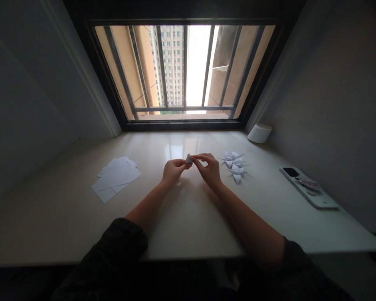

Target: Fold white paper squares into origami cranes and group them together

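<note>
Between my two hands, above the middle of the white surface, is a small folded piece of white paper [188, 159] with a pointed top. My left hand [174, 170] pinches it from the left side. From the right, the thumb and fingers of my right hand [209, 168] close on its edge. The finer folds are too small to make out. Just right of my right hand lie several folded white paper pieces [236, 165] with thin pointed ends, grouped close together. To the left, a loose stack of white paper sheets [117, 177] lies fanned out.
A phone [311, 190] with a round attachment on its back lies at the right by the wall. Near the window's right corner stands a white rounded object [260, 133]. The barred window [184, 121] bounds the back of the white surface [65, 225].
</note>
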Demonstrator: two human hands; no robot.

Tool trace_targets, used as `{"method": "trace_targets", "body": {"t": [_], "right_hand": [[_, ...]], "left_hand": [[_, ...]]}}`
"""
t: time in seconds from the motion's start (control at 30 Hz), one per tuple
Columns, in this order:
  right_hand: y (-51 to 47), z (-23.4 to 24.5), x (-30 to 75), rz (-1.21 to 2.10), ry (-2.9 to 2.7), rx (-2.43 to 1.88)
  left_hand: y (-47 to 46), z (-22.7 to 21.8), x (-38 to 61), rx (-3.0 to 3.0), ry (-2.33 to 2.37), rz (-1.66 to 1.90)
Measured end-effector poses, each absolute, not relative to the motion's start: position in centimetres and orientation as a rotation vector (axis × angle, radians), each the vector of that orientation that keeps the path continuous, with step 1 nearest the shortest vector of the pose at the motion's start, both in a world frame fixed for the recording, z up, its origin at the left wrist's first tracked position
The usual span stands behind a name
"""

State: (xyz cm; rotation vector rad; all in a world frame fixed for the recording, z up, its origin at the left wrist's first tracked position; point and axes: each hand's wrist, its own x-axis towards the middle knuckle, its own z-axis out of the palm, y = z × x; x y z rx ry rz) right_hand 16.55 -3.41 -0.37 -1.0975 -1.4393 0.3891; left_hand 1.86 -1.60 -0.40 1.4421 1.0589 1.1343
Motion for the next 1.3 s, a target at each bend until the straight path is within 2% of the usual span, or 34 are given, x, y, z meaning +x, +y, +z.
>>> {"method": "trace_targets", "body": {"t": [0.53,1.03,1.3], "right_hand": [[-3.6,-0.2,16.4,0.32,-1.403,-1.144],[-2.6,-1.0,16.6,0.52,-1.248,-1.188],[-2.7,-0.7,16.7,0.583,-1.343,-1.128]], "left_hand": [[-1.4,-0.8,1.6,1.591,1.115,1.088],[-1.6,-0.3,1.9,1.384,1.101,1.105],[-1.5,-0.3,1.9,1.394,1.097,1.102]]}}
